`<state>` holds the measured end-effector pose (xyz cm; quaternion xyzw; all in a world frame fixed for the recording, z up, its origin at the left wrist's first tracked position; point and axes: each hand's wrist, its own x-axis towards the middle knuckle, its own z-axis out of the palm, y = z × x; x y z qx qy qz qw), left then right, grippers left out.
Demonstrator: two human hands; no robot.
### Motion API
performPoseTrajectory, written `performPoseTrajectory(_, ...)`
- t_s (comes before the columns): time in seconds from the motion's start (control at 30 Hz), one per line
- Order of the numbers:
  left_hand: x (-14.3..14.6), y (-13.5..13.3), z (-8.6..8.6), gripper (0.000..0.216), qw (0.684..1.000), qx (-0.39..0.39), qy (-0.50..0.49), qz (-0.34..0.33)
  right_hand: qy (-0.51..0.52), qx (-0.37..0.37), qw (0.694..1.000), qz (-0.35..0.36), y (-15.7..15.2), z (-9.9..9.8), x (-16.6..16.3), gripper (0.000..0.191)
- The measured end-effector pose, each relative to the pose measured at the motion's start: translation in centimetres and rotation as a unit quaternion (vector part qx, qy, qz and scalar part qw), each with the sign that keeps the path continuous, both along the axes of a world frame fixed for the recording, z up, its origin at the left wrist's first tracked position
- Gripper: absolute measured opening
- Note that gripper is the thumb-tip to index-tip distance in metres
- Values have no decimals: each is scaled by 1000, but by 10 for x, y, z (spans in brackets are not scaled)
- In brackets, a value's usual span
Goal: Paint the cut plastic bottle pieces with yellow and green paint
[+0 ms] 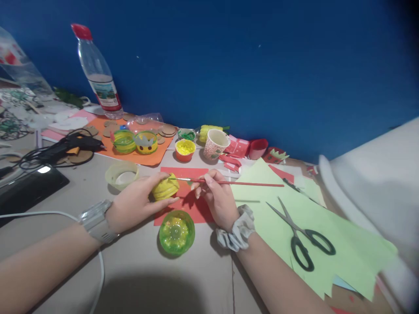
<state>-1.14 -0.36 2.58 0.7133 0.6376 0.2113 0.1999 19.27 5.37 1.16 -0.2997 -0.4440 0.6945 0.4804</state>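
My left hand (140, 196) grips a small yellow-painted cup-like piece (166, 187), tilted on its side, between thumb and fingers. In my right hand (218, 196) is a thin red paintbrush (252, 183), its tip touching or very near the yellow piece. Both hands are over a red sheet of paper (203, 213). Just in front sits a green see-through bottle base (177, 233). A pale yellowish bowl-like piece (113, 176) stands left of my left hand. Beyond the hands are a cup of yellow paint (185, 149) and a cup of green paint (187, 134).
Open scissors (297, 229) lie on light green paper (353, 244) at the right. A patterned paper cup (216, 145) stands behind. Decorated rings (146, 143) rest on orange paper (150, 158). A glue gun (72, 144), cable and water bottle (100, 78) are at the left, against a blue wall.
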Motion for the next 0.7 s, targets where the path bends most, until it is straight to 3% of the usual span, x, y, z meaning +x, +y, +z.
performPoseTrajectory(0.3,1,2,2,67,1000,-1,18,0,-45,9,998,-44,3,-2,-1,28)
performPoseTrajectory(0.7,3,1,4,56,1000,1,13,-17,-25,10,999,-25,2,-3,-2,26)
